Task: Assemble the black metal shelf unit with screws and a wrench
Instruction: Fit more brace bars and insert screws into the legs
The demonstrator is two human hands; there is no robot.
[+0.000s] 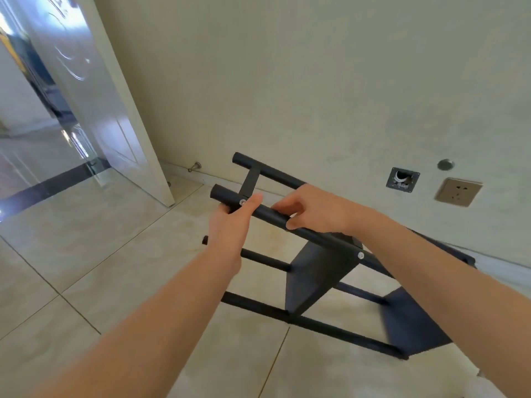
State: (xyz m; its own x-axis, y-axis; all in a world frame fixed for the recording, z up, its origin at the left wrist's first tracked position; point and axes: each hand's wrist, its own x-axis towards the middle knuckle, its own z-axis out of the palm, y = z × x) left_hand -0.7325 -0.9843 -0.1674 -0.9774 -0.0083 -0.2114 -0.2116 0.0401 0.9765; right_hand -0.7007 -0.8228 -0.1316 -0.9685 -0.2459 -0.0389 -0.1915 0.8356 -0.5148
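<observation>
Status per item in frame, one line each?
shelf unit: lying on its side
top tube: held in both hands
left hand: grips top tube beside a screw
right hand: grips same tube
screw: seated in tube
door: open
wall socket: nothing plugged in

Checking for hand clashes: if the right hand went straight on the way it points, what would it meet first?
Probably the left hand, gripping the same black tube just ahead of the right hand, though depth is unclear.
</observation>
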